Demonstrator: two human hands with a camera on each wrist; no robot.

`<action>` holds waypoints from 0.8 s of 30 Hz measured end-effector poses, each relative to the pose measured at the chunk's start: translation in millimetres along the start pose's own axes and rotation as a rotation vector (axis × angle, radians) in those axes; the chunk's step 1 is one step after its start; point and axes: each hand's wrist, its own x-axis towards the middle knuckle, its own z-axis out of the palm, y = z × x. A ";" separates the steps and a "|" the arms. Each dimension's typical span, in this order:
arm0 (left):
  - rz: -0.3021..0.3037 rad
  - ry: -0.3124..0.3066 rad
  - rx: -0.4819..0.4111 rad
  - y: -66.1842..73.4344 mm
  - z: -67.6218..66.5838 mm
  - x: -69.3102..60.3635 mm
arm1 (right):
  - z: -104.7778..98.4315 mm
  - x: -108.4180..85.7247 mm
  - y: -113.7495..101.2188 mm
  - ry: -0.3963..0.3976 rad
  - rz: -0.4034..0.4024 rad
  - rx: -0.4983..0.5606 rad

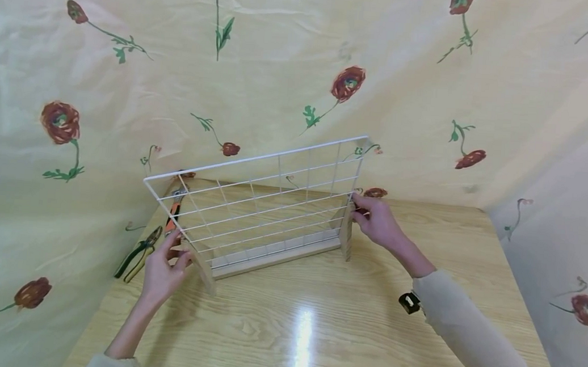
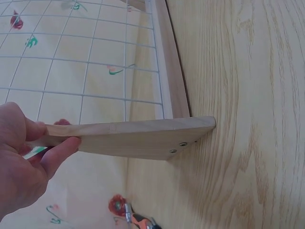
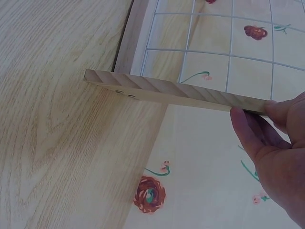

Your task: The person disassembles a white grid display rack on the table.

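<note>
A white wire grid rack (image 1: 278, 191) with a wooden base strip (image 1: 278, 259) and two wooden side panels stands on the table, its grid leaning back. My left hand (image 1: 162, 268) pinches the upper end of the left side panel (image 2: 133, 131) between thumb and fingers. On the other side, my right hand (image 1: 375, 220) pinches the upper end of the right side panel (image 3: 171, 90). Two screw heads (image 2: 178, 147) show on the outer face of the left panel, and two more (image 3: 125, 94) on the right one. The grid partly covers the tabletop behind it.
Pliers (image 1: 137, 255) with dark and yellowish handles lie at the table's left edge. Beside them, partly behind the rack, is an orange-and-black handled tool (image 1: 173, 212). Flower-patterned cloth (image 1: 281, 80) hangs behind the wood-grain table (image 1: 365, 336) and at its sides.
</note>
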 end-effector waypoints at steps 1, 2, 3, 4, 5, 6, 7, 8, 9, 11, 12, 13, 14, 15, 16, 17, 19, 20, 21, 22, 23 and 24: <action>0.003 -0.002 -0.004 0.2 -0.6 -0.5 | 1.0 0.2 0.8 0.003 -0.007 0.000; 0.008 -0.005 -0.008 0.3 -1.3 -1.0 | 1.8 0.2 1.1 0.005 -0.015 0.001; 0.013 -0.008 -0.010 0.4 -1.8 -1.5 | 2.8 0.2 1.6 0.008 -0.022 0.002; 0.019 -0.008 -0.007 0.3 -2.2 -1.8 | 3.8 -0.2 1.8 0.013 -0.026 0.004; 0.026 -0.008 -0.004 -0.2 -2.3 -1.9 | 4.9 -1.1 2.3 0.020 -0.024 0.006; 0.032 -0.009 0.000 -0.7 -2.4 -1.9 | 6.3 -2.2 2.3 0.029 -0.019 0.012; 0.039 -0.008 0.003 -0.7 -2.5 -1.8 | 8.4 -4.2 2.7 0.045 -0.019 0.007; 0.044 -0.007 0.007 -1.0 -2.4 -1.6 | 10.8 -6.6 2.0 0.066 -0.017 -0.001; 0.049 -0.006 0.013 -1.4 -2.1 -1.3 | 14.3 -9.7 1.2 0.095 -0.016 -0.022; 0.062 0.000 0.020 -1.9 -1.3 -0.9 | 23.7 -16.3 -2.0 0.179 -0.030 -0.072; 0.068 0.003 0.023 -1.9 -1.1 -1.0 | 29.6 -19.5 -5.5 0.227 -0.047 -0.103; 0.075 0.007 0.024 -2.1 -1.0 -1.0 | 36.9 -22.4 -8.8 0.279 -0.068 -0.140; 0.082 0.014 0.028 -2.4 -0.9 -1.0 | 44.2 -24.5 -13.8 0.324 -0.090 -0.173; 0.089 0.019 0.029 -2.7 -0.7 -1.1 | 52.3 -26.2 -18.6 0.365 -0.120 -0.215; 0.097 0.025 0.032 -3.3 -0.6 -1.2 | 60.5 -26.6 -24.2 0.401 -0.151 -0.245; 0.103 0.031 0.035 -4.0 -0.5 -1.4 | 68.6 -26.5 -30.6 0.425 -0.177 -0.276; 0.108 0.040 0.036 -5.7 -0.3 -1.7 | 85.5 -24.3 -43.0 0.462 -0.229 -0.358; 0.107 0.042 0.039 -6.3 0.1 -1.8 | 93.3 -22.3 -49.1 0.475 -0.251 -0.407; 0.107 0.041 0.039 -6.8 0.6 -1.8 | 100.8 -19.7 -54.9 0.491 -0.268 -0.457; 0.104 0.040 0.042 -7.4 1.1 -1.7 | 108.1 -16.5 -60.5 0.506 -0.282 -0.489; 0.100 0.037 0.043 -7.8 1.8 -1.5 | 114.9 -13.1 -65.5 0.519 -0.292 -0.529; 0.100 0.034 0.044 -8.2 2.6 -1.3 | 121.4 -9.4 -70.2 0.532 -0.303 -0.563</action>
